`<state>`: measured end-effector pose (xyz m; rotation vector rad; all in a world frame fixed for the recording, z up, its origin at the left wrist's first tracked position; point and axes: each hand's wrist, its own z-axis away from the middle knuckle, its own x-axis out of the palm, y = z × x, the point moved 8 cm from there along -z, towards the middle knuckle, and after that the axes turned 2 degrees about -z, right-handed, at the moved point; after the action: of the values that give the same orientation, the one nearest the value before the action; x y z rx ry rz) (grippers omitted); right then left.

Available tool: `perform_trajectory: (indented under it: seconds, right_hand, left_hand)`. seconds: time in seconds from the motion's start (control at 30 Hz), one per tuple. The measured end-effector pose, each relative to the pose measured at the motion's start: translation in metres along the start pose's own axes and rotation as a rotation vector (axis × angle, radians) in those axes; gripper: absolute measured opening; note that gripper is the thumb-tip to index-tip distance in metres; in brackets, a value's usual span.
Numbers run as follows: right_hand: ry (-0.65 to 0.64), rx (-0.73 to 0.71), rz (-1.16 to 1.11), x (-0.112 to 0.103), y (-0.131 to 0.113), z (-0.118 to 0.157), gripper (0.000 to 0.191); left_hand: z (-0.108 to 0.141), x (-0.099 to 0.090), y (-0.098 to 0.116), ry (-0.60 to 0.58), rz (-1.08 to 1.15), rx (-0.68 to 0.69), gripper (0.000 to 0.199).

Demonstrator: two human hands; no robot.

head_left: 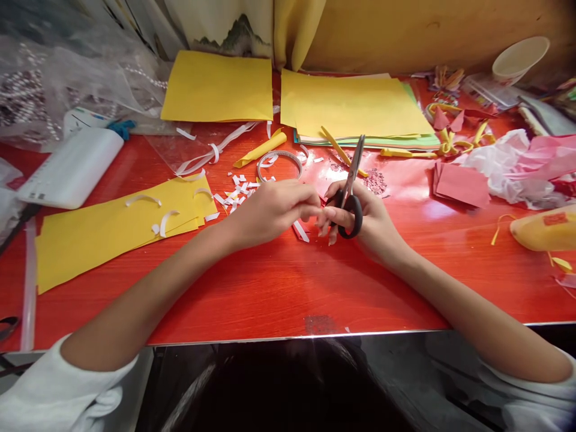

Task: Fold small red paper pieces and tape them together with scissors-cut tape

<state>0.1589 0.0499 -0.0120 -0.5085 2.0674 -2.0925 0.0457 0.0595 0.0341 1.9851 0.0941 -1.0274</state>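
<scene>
My right hand (373, 219) holds a pair of scissors (352, 168) with black handles, its blades pointing up and away from me. My left hand (279, 207) is closed in a pinch, its fingertips meeting those of my right hand. What sits in that pinch is too small to make out. A white and pink paper strip (300, 231) shows just under my left fingers; whether it is held or lies on the table I cannot tell. Beyond my left hand are a roll of tape (279, 154) and many small white paper scraps (238, 191).
Yellow paper sheets (216, 87) and a stack of coloured paper (351, 105) lie at the back of the red table (270, 288). Yellow strips (112, 234) and a white device (74, 168) are at left. Pink paper squares (459, 183) and crumpled plastic (504, 159) lie at right.
</scene>
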Motion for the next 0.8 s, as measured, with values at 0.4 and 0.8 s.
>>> perform_trajectory:
  seconds: [0.4, 0.8]
  right_hand:
    - [-0.358, 0.099, -0.106, 0.019, 0.004, 0.008, 0.057]
    - [-0.508, 0.103, -0.011, 0.022, 0.003, 0.013, 0.061]
  left_hand:
    - [-0.001, -0.018, -0.022, 0.217, 0.417, -0.183, 0.02]
    - [-0.001, -0.025, -0.026, 0.239, 0.423, -0.2, 0.015]
